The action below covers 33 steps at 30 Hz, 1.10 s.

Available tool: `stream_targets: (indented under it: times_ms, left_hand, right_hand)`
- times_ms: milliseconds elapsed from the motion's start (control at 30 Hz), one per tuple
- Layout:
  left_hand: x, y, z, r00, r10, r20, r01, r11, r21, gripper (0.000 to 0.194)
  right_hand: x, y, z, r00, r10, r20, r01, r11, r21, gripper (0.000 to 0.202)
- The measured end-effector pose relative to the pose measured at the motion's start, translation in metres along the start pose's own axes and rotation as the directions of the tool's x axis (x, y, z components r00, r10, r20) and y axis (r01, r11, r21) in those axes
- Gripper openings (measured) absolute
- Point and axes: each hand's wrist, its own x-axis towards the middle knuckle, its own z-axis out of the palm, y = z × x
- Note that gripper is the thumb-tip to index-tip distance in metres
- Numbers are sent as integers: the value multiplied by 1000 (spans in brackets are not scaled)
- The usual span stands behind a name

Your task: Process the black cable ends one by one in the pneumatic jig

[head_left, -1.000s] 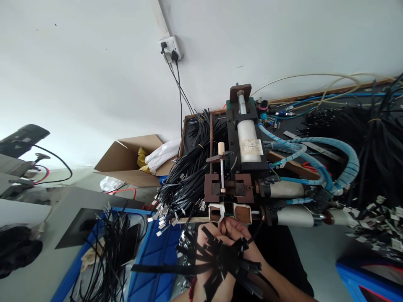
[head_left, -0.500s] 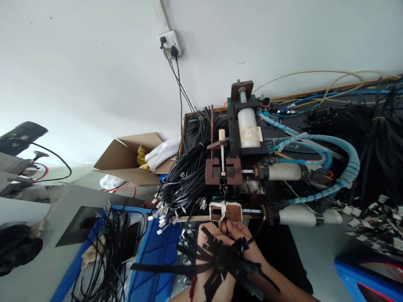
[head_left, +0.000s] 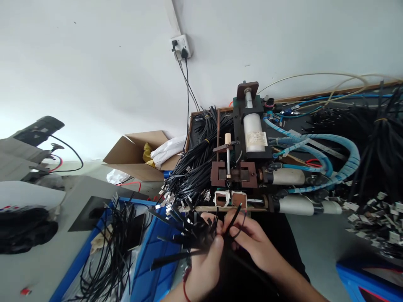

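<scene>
Fingers [head_left: 242,235] of the right hand [head_left: 258,247] are nearly closed, thumb toward forefinger, and appear to pinch one black strip [head_left: 235,217], its free end angled upward. Fingers of the left hand [head_left: 204,266] are closed around one bundle of black strips [head_left: 200,235], its ends fanned leftward; this grip presumably keeps the stock gathered while one strip is handled separately. Individual strips in the bundle are too blurred to count. The bundle is located just on the near side of the counter [head_left: 201,208], close to two white-rimmed blocks [head_left: 239,199], which stand side by side, probably so that the hands can reach them with little travel. Behind these, the machine carries one upright white cylinder [head_left: 252,126] and two horizontal grey cylinders [head_left: 288,176], with blue hoses [head_left: 348,147] looped to the right, presumably clear of the hands. Two black cable groups flank the machine: a left hank [head_left: 195,167] and a right pile [head_left: 378,147]; their pale ends face the near edge, likely for easy pickup. Farther out are two blue containers [head_left: 154,251], one at each side, one open carton [head_left: 135,159] and one wall socket [head_left: 180,46].
</scene>
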Motion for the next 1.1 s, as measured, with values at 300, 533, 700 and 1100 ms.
stream_targets:
  times_ms: [300,533,700,1100]
  left_hand:
    - [-7,24,-9,996,79,-39,-78,997,12,31]
    - [17,56,-29,915,204,-348,-261,957,-124,23]
    - [22,108,-41,915,313,-254,-343,936,-80,25]
    - [7,185,-43,850,415,325,-497,835,236,40]
  right_hand:
    - [-8,-83,-34,886,235,400,62,794,-604,30]
    - [-92,-66,22,672,-736,-79,439,483,-758,21]
    - [-70,-3,85,849,-363,383,527,549,-648,37]
    - [40,-30,137,846,-481,231,532,784,-319,36]
